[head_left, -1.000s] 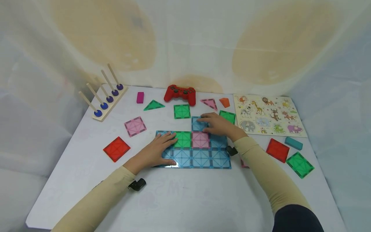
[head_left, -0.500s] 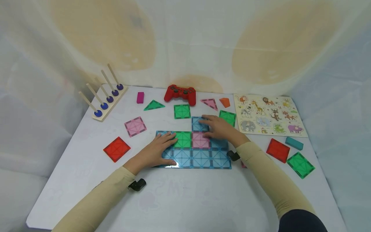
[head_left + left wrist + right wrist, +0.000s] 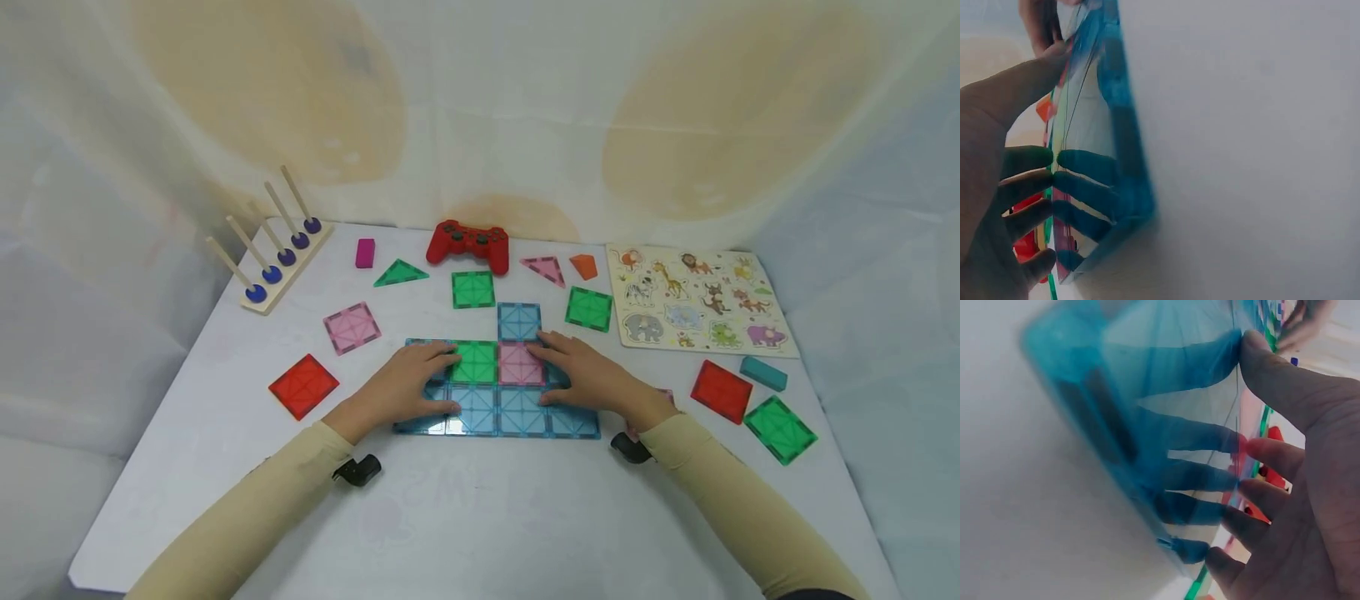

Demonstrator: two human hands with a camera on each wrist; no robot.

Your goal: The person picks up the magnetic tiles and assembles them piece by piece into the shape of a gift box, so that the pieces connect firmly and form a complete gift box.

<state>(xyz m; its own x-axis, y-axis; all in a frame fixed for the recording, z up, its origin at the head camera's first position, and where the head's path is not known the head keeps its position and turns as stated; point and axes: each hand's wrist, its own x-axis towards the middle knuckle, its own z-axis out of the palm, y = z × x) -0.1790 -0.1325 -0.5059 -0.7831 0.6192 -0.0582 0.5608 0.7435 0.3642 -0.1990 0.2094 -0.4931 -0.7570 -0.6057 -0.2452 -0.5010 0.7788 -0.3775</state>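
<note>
— Two hands flat on the tile mat [image 3: 498, 392], is that how you have it?

— Yes. Your left hand [image 3: 408, 379] presses its left end and your right hand [image 3: 592, 379] its right end, fingers straight and spread, gripping nothing. The mat lies mid-counter [image 3: 465, 508], just in front of you.

— How much looks done?

— By my judgement, a good part: a blue bottom row, a second row with a green tile [image 3: 474, 362] and a pink tile [image 3: 519, 363], and one blue tile [image 3: 519, 322] starting a third. Loose squares remain around it: a green square [image 3: 473, 289], another green square [image 3: 588, 308], a pink square [image 3: 351, 327], a red square [image 3: 303, 386].

— What do your wrist views add?

— They look up through the blue plastic: your fingers [image 3: 1025, 187] show as dark shadows pressed against it, same on the right [image 3: 1272, 456]. Only the head view shows the layout and the red gamepad [image 3: 468, 243].
</note>
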